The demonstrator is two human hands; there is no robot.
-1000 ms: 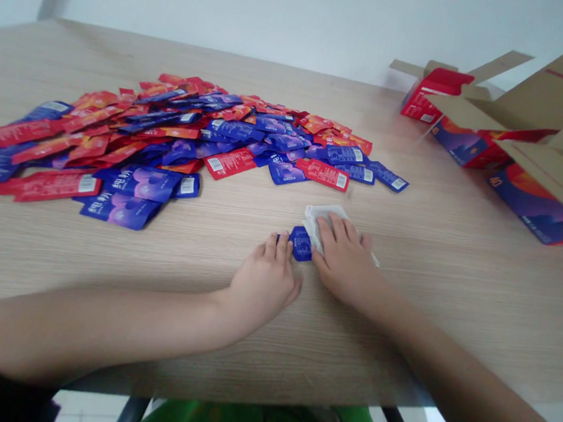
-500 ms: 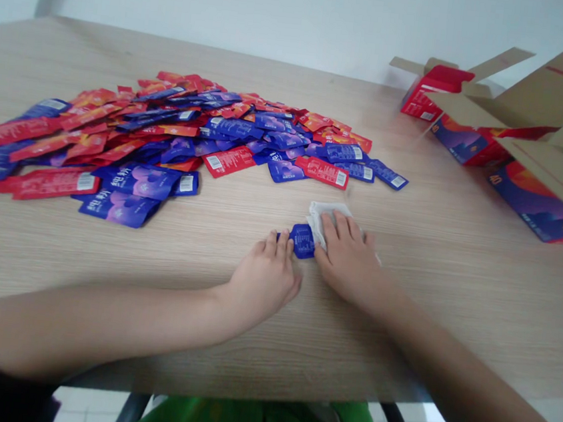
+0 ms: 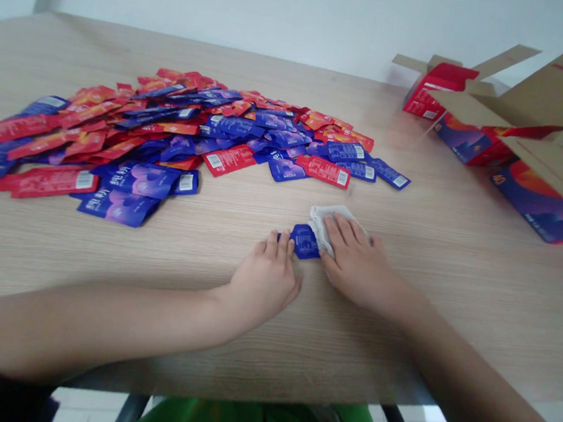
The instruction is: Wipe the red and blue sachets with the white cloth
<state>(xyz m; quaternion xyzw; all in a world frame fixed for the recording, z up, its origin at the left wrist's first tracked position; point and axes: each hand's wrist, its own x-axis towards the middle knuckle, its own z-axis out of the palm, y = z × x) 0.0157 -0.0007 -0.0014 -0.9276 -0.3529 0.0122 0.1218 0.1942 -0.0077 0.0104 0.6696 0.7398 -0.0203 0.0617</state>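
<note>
A small blue sachet (image 3: 304, 241) with pale print lies flat on the table in front of me. The fingers of my left hand (image 3: 271, 269), held together, press its left end down. My right hand (image 3: 357, 259) grips a folded white cloth (image 3: 321, 223) and rests it over the sachet's right end, which is hidden beneath. Beyond my left hand spreads a loose heap of red sachets (image 3: 229, 160) and blue sachets (image 3: 134, 179), many overlapping, some with barcode labels showing.
Open cardboard boxes stand at the right: a red box (image 3: 424, 98) at the back, a blue and red box (image 3: 462, 141) and a nearer box (image 3: 534, 201), their flaps spread out. The wooden table (image 3: 186, 349) ends at its front edge near my lap. A white wall rises behind.
My right hand and the cloth have shifted slightly to the right along the sachet. My left hand stays almost in place on the sachet's left end.
</note>
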